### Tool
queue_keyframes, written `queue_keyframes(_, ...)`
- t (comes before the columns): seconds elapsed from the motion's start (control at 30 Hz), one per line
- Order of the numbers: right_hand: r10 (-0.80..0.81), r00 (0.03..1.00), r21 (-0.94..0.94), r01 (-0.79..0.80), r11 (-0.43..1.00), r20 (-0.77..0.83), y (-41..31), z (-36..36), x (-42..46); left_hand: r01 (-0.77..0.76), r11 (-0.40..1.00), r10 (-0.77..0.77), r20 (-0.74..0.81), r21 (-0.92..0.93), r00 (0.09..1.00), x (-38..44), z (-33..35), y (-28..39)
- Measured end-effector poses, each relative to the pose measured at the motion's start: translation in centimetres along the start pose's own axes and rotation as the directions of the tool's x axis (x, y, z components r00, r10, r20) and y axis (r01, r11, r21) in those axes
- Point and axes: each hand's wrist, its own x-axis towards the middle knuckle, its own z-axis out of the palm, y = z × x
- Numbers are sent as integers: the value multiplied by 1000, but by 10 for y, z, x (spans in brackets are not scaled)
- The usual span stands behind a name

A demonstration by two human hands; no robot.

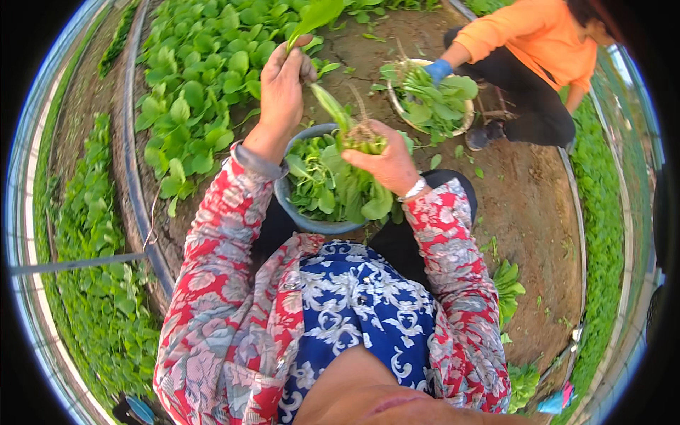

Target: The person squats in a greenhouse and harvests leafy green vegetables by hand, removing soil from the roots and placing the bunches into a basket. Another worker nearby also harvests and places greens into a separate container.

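My left hand (287, 79) is raised above the bed's edge, its fingers closed on a long green leaf blade (317, 18). A pale green strip (330, 106) runs from below those fingers down to a bunch of leafy greens (366, 186). Whether blade and strip are one piece, I cannot tell. My right hand (390, 159) grips the bunch near its stems, with thin brown roots (361, 128) upward and leaves hanging down. Under the bunch stands a blue-grey basin (329, 227) between my knees, holding more loose greens (313, 170).
A co-worker in an orange top (523, 34) crouches at upper right, a blue-gloved hand (439, 70) on greens in a pale basin (397, 103). Growing greens (194, 79) fill the bed at left. A dark pipe (139, 202) borders it. Loose leaves (435, 161) lie on bare soil (520, 196).
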Motion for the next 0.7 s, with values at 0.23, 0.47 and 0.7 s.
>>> queue_keyframes(0.23, 95, 991, 334, -58, 941, -96, -5, -1, 0, -61, 732, -34, 126, 678, 991, -2, -43, -33)
queue_keyframes(0.47, 96, 988, 344, -50, 938, -117, -8, -6, -4, 295, 950, -313, 254, 108, 915, -40, 19, -8)
queue_keyframes(0.7, 127, 977, 483, -29, 875, -173, -15, -16, -4, -22, 980, -37, 292, 198, 956, -44, 35, 0)
